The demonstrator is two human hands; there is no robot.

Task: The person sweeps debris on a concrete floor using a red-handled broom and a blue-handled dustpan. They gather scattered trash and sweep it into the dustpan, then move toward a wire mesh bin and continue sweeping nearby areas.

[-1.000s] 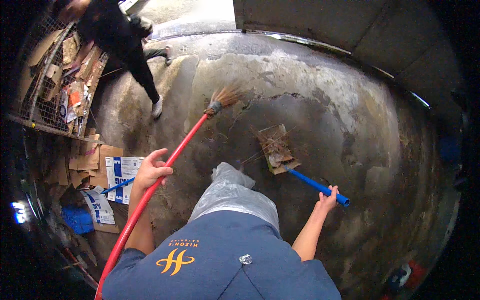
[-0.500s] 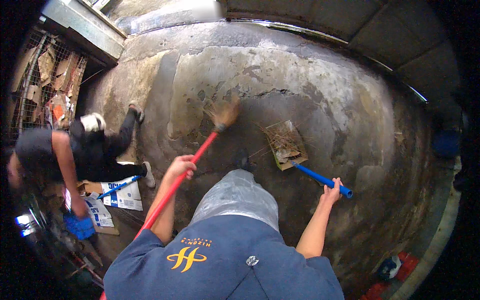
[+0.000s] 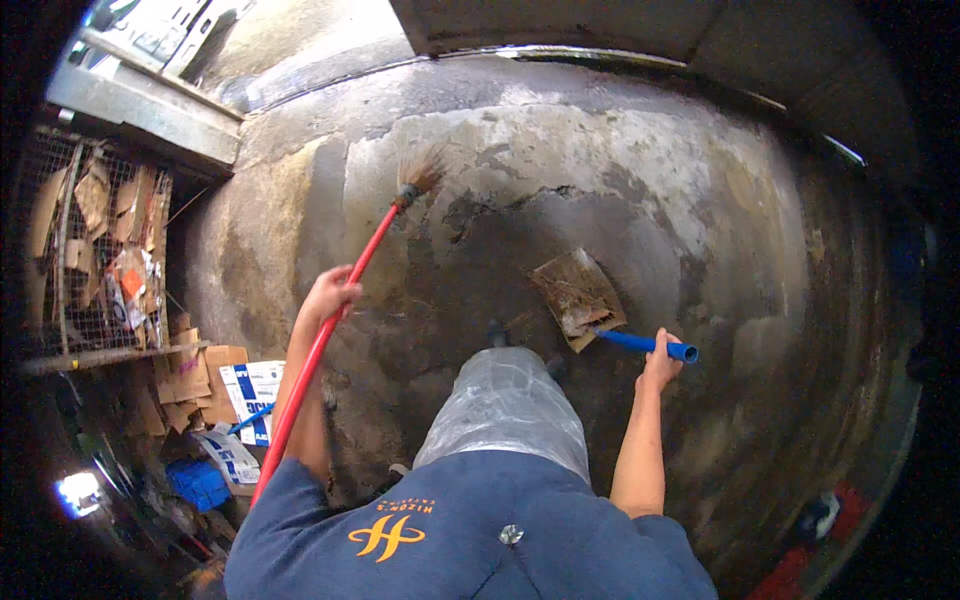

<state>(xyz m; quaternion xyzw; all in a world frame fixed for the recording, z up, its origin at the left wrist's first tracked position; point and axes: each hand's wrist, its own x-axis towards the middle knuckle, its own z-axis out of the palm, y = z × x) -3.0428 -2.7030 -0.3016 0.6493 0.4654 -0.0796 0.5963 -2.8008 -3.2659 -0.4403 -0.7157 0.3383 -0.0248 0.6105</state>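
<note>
My left hand [image 3: 333, 294] is closed round the red handle of a broom [image 3: 372, 245], whose pole runs down along my forearm. The broom's bristle head [image 3: 425, 172] is spread and a little blurred over the concrete floor, ahead and left of me. On the right, my right hand [image 3: 660, 362] grips the blue tube handle of a dustpan [image 3: 582, 292]. The pan rests on the floor in front of me, to the right of the broom head, and holds brown debris. A clear plastic apron [image 3: 505, 405] covers my front.
A wire cage [image 3: 100, 230] of torn cardboard stands at the left. Below it lie flattened cardboard boxes [image 3: 205, 375], a blue-and-white printed carton [image 3: 258, 385] and a blue object [image 3: 197, 484]. Dark panels [image 3: 570, 25] line the far edge; red items [image 3: 800, 560] lie at lower right.
The broom head has swung left and farther from the dustpan. Loose straws over the pan's edge no longer show. The person crouching at the left has gone out of view.
</note>
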